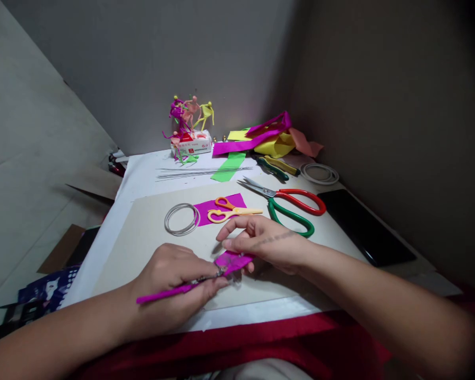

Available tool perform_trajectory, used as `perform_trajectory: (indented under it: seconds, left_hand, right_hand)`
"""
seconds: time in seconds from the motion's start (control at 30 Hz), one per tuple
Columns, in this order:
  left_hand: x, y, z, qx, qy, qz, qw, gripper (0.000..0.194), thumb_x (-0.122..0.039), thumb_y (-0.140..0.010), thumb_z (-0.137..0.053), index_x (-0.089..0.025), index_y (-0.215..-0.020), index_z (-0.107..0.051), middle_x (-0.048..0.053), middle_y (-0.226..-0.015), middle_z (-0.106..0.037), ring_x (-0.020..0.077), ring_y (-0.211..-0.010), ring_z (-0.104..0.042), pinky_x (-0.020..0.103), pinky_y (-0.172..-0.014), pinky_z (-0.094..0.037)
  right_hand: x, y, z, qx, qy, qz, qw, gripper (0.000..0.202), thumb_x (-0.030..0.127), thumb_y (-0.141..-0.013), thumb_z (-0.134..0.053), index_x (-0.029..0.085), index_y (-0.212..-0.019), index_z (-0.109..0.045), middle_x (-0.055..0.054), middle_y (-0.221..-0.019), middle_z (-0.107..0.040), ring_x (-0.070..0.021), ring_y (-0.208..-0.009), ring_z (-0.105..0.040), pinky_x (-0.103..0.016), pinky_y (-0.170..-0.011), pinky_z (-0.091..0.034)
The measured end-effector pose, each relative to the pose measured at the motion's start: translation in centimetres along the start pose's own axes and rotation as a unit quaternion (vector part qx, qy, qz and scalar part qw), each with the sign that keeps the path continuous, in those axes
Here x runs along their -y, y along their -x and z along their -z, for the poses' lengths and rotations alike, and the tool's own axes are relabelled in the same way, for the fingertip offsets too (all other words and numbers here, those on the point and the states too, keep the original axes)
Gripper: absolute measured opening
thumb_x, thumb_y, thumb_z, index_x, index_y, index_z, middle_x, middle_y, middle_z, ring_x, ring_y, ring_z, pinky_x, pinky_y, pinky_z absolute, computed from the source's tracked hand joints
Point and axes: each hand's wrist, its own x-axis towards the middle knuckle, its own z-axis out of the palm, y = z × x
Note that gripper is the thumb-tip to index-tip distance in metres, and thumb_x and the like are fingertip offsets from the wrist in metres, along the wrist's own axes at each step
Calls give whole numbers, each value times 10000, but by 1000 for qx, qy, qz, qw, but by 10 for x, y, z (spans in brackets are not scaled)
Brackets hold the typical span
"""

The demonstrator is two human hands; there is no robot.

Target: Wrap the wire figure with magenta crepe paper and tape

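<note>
My left hand (178, 285) is closed, thumb and forefinger pinching a thin magenta-wrapped stem (168, 292) whose end sticks out toward the wrist. A piece of magenta crepe paper (231, 261) joins the stem at these fingertips; a dark thin part, perhaps bare wire, shows there. The right hand (257, 240) curves over the paper and holds its far side between thumb and fingers, which partly hide it. Just beyond the hands, small yellow-orange scissors (233, 212) lie on a flat magenta paper piece (203, 214). A coil of grey wire (166, 220) lies beside it.
Large scissors with red and green handles (296, 198) and a black phone (364, 227) lie to the right. Behind are pliers (275, 169), a white coil (320, 173), straight wires (182, 173), coloured crepe strips (273, 137) and small paper figures (188, 111) on a box (198, 145).
</note>
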Motion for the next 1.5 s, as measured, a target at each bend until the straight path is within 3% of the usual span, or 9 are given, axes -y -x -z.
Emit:
perform_trajectory:
  seconds: [0.13,0.23,0.47,0.63,0.7,0.83,1.1,1.23,1.5]
  left_hand:
    - [-5,-9,9,28,97,218,971,236,-248,-776,-634,-166,-554,-639,-12,-430,-600,92,-387,-527,179,-397,-372]
    - [-3,-14,12,0,189,279,941,183,-252,-754,-647,-165,-593,-651,-23,-421,-609,95,-385,-543,161,-399,-412]
    - [8,-15,13,-30,254,317,913,205,-251,-775,-656,-173,-586,-644,-34,-430,-583,76,-416,-498,167,-423,-394]
    - [17,-16,12,-57,387,326,861,333,-276,-775,-660,-168,-480,-548,-31,-392,-479,70,-401,-405,193,-394,-325]
    - [18,-17,10,-74,436,336,832,326,-275,-758,-671,-170,-482,-531,-37,-382,-435,72,-403,-374,197,-391,-310]
    - [18,-17,9,-70,478,362,797,318,-294,-731,-697,-168,-498,-522,-46,-374,-403,65,-403,-343,194,-400,-295]
    - [14,-16,4,-52,449,354,819,323,-299,-743,-695,-161,-505,-525,-51,-403,-433,59,-419,-358,193,-423,-291]
    - [15,-15,1,-47,409,340,845,268,-317,-754,-674,-164,-566,-561,-57,-401,-435,61,-397,-351,194,-397,-267]
    - [12,-13,2,-20,312,290,905,231,-293,-819,-601,-163,-631,-567,-55,-439,-494,66,-403,-423,174,-400,-318]
  right_hand:
    - [3,5,-1,-150,114,200,961,187,344,-854,-561,168,-888,-613,-28,-808,-648,-131,-738,-605,-242,-673,-479]
    - [9,12,-2,-150,206,308,917,131,237,-852,-557,164,-917,-645,-43,-925,-667,-156,-902,-606,-274,-837,-457]
    - [8,16,-7,-120,169,275,939,102,198,-826,-588,165,-878,-670,-32,-862,-682,-141,-821,-619,-261,-771,-474]
    - [5,10,3,-104,118,265,951,209,126,-845,-465,169,-938,-648,-41,-944,-667,-153,-892,-609,-283,-802,-481]
    - [1,6,9,-114,195,321,920,358,19,-772,-418,178,-1025,-614,-50,-1022,-646,-163,-965,-590,-313,-862,-470]
    - [-5,-3,17,-134,378,444,801,550,15,-729,-478,184,-1252,-469,-118,-1239,-542,-223,-1159,-493,-408,-971,-421]
    - [-6,4,9,-158,430,550,698,239,166,-838,-554,189,-1073,-585,-98,-1004,-635,-213,-955,-561,-384,-840,-474]
    - [-4,8,3,-175,431,532,707,130,155,-843,-544,200,-931,-628,-70,-858,-634,-187,-824,-542,-346,-733,-469]
    - [2,12,-9,-165,318,407,840,71,144,-818,-571,168,-761,-605,-42,-731,-612,-150,-726,-542,-294,-685,-442]
